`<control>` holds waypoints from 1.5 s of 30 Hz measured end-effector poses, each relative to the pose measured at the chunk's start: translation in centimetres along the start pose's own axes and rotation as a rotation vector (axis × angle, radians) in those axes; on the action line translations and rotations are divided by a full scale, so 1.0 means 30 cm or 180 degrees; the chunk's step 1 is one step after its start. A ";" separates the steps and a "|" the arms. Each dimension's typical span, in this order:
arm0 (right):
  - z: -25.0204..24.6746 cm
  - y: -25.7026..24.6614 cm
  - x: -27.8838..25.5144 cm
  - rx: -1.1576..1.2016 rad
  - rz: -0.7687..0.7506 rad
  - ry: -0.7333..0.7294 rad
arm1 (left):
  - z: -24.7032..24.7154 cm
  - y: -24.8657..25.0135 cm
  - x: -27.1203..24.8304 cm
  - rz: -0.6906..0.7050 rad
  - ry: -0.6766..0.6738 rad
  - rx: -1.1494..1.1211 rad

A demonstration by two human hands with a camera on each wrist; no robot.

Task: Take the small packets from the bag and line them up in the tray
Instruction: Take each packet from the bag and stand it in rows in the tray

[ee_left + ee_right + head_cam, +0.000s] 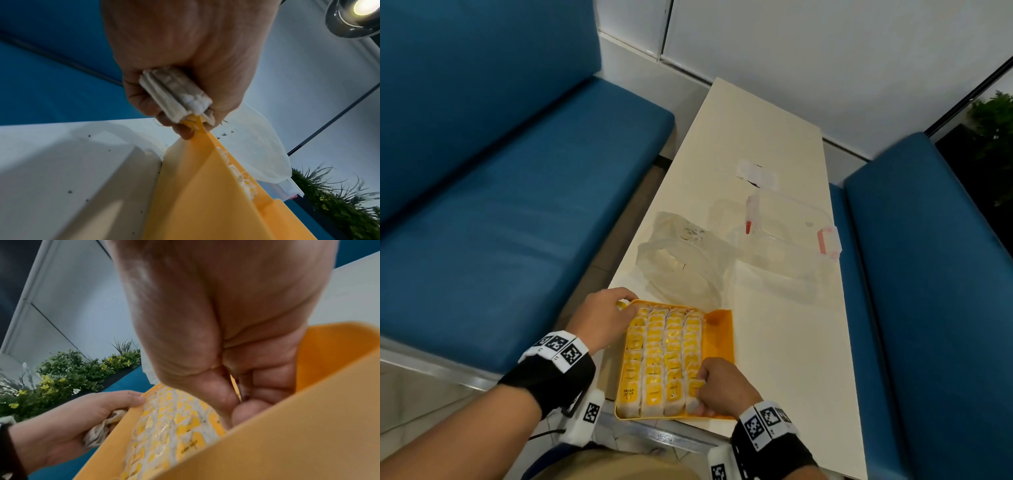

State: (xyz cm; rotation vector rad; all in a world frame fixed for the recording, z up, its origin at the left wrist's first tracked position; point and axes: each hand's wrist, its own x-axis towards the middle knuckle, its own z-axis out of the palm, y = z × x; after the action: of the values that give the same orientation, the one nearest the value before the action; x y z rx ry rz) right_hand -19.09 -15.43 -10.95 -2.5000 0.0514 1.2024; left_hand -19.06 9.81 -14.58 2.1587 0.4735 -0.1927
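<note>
**At the near table edge: tray nearly filled, both hands engaged**

Between two blue upholstered benches (pixel 524 192) a long cream table (pixel 784 329) is seen, backed by white wall panels; green foliage (pixel 993 137) shows at the far right. An orange plastic tray (pixel 722 339) sits at the near end, four columns of small yellow-and-white packets (pixel 664 356) lined up in it — a bare strip is left along its right side. The left hand (pixel 602 322) is held at the tray's far-left corner, fingers curled round a bundle of packets (pixel 176 94). The right hand (pixel 722 383) is bent down into the near right column, fingertips pinching a packet there. Beyond the tray, the crumpled clear bag (pixel 681 260) lies slack, beside a transparent lidded container (pixel 791 233) with pink clasps.
</note>
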 end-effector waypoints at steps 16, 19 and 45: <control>0.032 -0.011 0.038 -0.0211 0.0068 0.0264 | 0.011 -0.007 0.003 0.0021 -0.0009 -0.0172; 0.038 -0.008 0.041 -0.0324 0.0068 0.0372 | 0.011 -0.007 0.001 0.0051 -0.0003 -0.0181; -0.136 -0.119 -0.067 0.0615 -0.1143 0.1038 | -0.079 0.130 -0.088 0.0042 -0.0995 -0.1739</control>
State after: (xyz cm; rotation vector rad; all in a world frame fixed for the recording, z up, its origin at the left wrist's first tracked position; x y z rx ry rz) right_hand -16.66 -13.74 -5.99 -2.3769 -0.1818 0.6129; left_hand -19.97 8.94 -9.46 1.5625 0.2876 -0.3440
